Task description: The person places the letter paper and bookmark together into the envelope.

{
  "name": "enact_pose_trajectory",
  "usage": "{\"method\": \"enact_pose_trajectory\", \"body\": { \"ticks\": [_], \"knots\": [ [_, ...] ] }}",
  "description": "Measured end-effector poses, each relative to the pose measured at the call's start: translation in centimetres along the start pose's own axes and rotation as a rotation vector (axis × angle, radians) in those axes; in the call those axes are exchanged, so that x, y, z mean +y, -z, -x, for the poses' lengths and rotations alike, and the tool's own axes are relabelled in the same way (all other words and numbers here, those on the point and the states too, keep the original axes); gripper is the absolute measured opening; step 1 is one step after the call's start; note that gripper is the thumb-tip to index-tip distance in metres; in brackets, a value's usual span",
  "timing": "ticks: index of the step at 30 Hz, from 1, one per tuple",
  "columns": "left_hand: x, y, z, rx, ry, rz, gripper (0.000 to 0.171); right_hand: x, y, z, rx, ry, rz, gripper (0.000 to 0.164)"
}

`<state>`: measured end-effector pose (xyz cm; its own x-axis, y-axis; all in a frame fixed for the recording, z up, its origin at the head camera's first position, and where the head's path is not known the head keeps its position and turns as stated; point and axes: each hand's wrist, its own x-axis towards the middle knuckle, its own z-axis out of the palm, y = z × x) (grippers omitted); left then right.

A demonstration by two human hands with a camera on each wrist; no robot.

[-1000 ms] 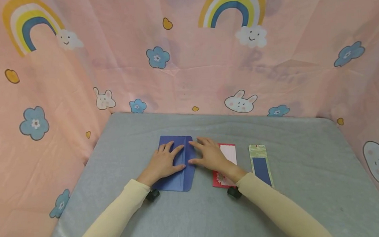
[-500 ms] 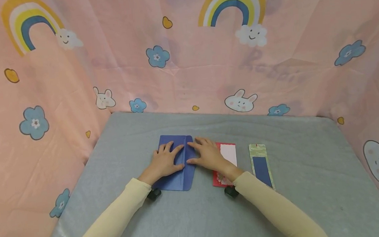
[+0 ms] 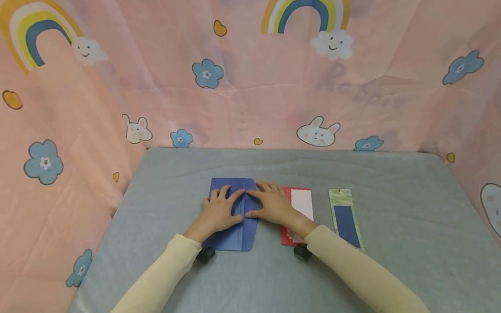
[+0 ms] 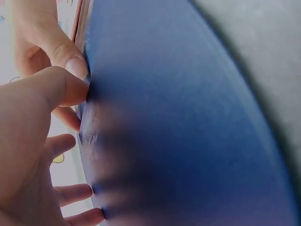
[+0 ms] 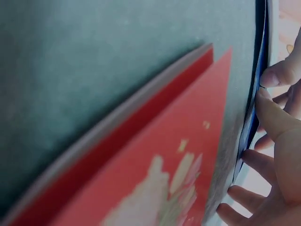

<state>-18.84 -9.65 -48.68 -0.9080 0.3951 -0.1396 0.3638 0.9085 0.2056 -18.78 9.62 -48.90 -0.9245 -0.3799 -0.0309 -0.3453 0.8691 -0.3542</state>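
A blue envelope (image 3: 227, 244) lies flat on the table, its creased flap (image 3: 250, 234) unfolded to the right. My left hand (image 3: 216, 214) rests on the envelope body with fingers spread, thumb and index fingertip near the crease. From the other side, my right hand (image 3: 277, 207) touches the flap with its thumb and index finger, the other fingers spread near the flap's far edge. In the left wrist view, fingertips of both hands meet the blue paper (image 4: 188, 117). Under the right hand and wrist lies a red card (image 5: 136, 165) with a flower print, partly hidden.
Right of the red card lies a green bookmark-like strip (image 3: 346, 222) with a dark blue panel, its lower end partly behind the right sleeve. A grey cloth (image 3: 260, 291) covers the table. Pink printed curtains (image 3: 246, 93) stand behind and at both sides.
My right hand has slid slightly left over the flap, bringing its thumb and index finger nearer the crease. The left hand stays almost in place on the envelope.
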Motion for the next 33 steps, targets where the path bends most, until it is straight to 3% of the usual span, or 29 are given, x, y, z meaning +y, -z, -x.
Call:
{"method": "enact_pose_trajectory", "body": {
  "ticks": [15,33],
  "knots": [
    [0.25,0.32,0.06,-0.013,0.003,0.045,0.064,-0.23,-0.08,0.15,0.016,0.004,0.023,0.072],
    [0.47,0.74,-0.17,-0.085,0.022,0.064,0.052,-0.17,-0.24,0.07,0.01,-0.002,0.012,0.071]
  ]
}}
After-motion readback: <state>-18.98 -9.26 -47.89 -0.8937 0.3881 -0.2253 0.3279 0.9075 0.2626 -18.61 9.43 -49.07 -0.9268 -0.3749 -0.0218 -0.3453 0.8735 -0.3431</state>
